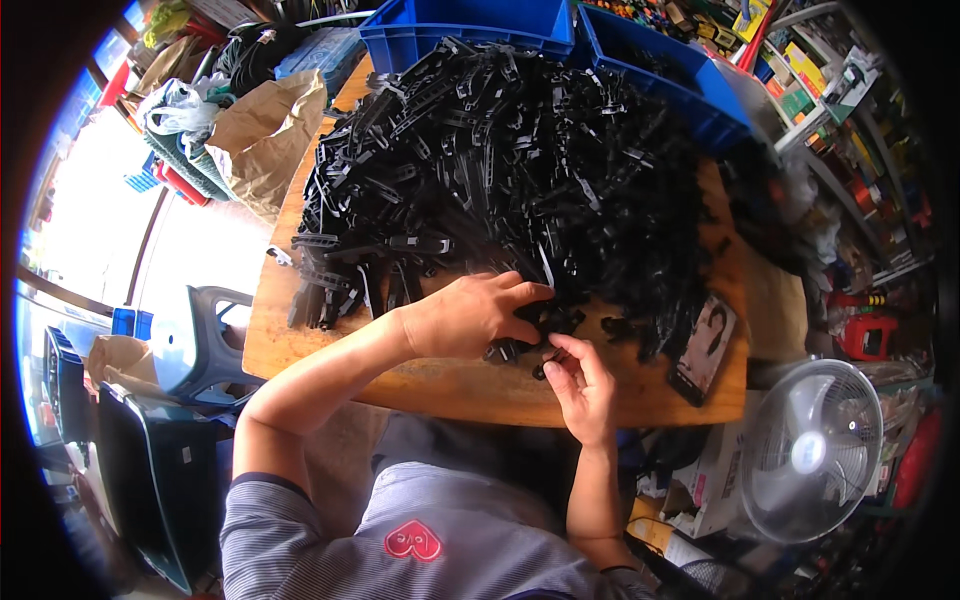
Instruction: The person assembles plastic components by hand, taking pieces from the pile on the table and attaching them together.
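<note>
A large heap of black plastic parts (470,150), many of them long and slotted, covers most of the wooden table (450,390). My left hand (475,315) reaches across to the heap's near edge. Its fingers are apart and bent over small black pieces (568,318), and its palm side is hidden. Close by on the right, my right hand (585,385) pinches a small dark part (546,366) between thumb and fingers. That part's exact kind is too small to tell.
Two blue bins (470,40) stand behind the heap. A phone (703,348) with a picture on it lies at the table's right edge. Right of the table is a fan (808,452); at the left are a plastic chair (205,340) and a brown paper bag (265,135).
</note>
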The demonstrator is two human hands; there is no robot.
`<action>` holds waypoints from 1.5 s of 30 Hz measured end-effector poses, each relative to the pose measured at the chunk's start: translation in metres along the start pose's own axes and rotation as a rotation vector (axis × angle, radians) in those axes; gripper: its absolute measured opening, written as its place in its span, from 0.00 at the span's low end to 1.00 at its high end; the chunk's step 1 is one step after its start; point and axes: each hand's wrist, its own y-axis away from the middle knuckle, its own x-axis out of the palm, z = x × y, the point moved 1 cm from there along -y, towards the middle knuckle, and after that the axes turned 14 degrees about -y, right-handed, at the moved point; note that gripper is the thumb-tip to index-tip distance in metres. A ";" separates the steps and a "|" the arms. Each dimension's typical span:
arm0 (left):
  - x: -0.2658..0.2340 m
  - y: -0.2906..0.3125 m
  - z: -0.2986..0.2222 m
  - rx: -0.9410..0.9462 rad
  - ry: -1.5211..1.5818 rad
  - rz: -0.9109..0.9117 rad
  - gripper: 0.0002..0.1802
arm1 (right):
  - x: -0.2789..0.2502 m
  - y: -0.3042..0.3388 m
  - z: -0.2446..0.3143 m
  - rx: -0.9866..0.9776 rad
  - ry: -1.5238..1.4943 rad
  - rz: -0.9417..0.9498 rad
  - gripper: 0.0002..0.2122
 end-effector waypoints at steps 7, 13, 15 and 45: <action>0.000 0.010 0.007 -0.173 0.174 -0.304 0.20 | -0.001 0.002 0.013 -0.059 -0.242 -0.049 0.14; -0.015 -0.008 -0.024 -0.585 1.213 0.050 0.15 | -0.002 -0.009 0.034 -0.333 -0.299 -0.040 0.14; -0.012 -0.005 -0.029 -0.587 1.364 0.117 0.15 | -0.003 -0.014 0.036 -0.383 -0.379 -0.078 0.14; 0.002 0.004 -0.042 -0.440 0.526 -0.285 0.17 | 0.006 -0.019 0.037 -0.510 0.285 -0.192 0.10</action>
